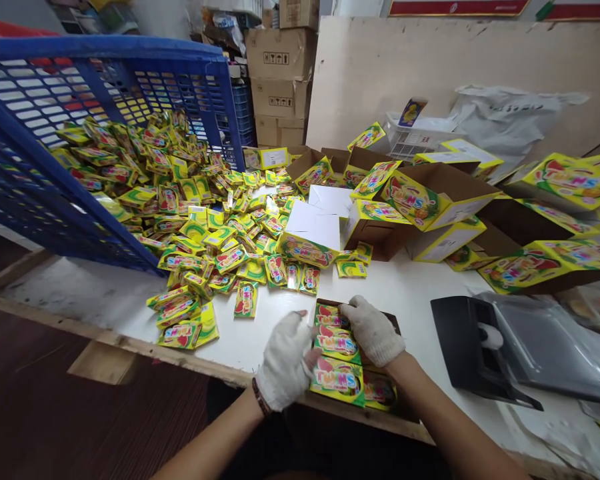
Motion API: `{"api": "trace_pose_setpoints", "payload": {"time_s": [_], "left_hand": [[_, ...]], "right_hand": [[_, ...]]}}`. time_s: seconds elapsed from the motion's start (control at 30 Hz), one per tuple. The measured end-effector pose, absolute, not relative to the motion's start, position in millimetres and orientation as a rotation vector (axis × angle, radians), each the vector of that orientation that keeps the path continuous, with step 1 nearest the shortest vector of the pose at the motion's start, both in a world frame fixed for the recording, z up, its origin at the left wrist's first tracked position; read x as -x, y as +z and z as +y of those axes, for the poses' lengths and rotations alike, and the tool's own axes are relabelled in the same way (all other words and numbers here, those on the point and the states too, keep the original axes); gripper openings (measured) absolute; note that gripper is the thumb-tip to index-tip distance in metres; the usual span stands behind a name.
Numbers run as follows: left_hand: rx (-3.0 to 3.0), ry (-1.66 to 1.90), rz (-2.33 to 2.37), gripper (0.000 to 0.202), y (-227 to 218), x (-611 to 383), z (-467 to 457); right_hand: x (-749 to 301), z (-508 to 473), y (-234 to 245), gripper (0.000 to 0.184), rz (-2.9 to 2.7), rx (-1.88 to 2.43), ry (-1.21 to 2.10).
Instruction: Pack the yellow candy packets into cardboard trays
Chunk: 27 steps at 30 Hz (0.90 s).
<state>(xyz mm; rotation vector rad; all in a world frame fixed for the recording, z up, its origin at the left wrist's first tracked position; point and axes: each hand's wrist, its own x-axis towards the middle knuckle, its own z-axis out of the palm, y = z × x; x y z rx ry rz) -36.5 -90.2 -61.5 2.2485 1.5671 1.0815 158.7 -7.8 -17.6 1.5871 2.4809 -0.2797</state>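
In front of me an open carton (390,327) lies at the table's front edge, with small yellow-green TWINS packets (336,379) in a column along its left side. My left hand (286,363), in a white knit glove, is at the carton's left side. Its fingers are apart and the tips touch the packets' edge. My right hand (375,331), also gloved, reaches over the carton, its fingers closed on the right end of the top packet (329,315). The palm hides part of the inside. Lower down, another packet (380,392) sits deeper on the right.
A tilted blue crate (105,50) spills loose packets (230,257) across the left of the white table (275,303). Open printed cartons (420,200) crowd the back right. A black holder (467,347) and clear plastic sheets (545,340) lie right. Brown boxes (280,87) are stacked behind.
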Motion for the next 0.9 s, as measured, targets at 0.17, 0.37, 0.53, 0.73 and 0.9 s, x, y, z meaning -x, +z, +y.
{"api": "trace_pose_setpoints", "payload": {"time_s": [0.17,0.37,0.53,0.73,0.9], "left_hand": [[-1.599,0.832,2.543,0.046,-75,98,-61],[-1.357,0.611,2.486,0.048,-73,122,-48],[-2.089,1.031,2.021,0.054,-49,79,-60],[-2.404,1.229,1.564,0.06,-49,32,-46],[-1.464,1.14,2.137,0.054,-64,69,-8]], "right_hand": [[-153,-3,-5,0.058,2.429,-1.283,-0.269],[-137,13,0,0.038,2.278,-1.24,-0.449],[-145,9,12,0.031,2.632,-1.709,-0.877],[-170,-9,15,0.036,2.624,-2.124,-1.538],[-202,-8,-15,0.031,2.407,-2.385,-1.509]]}}
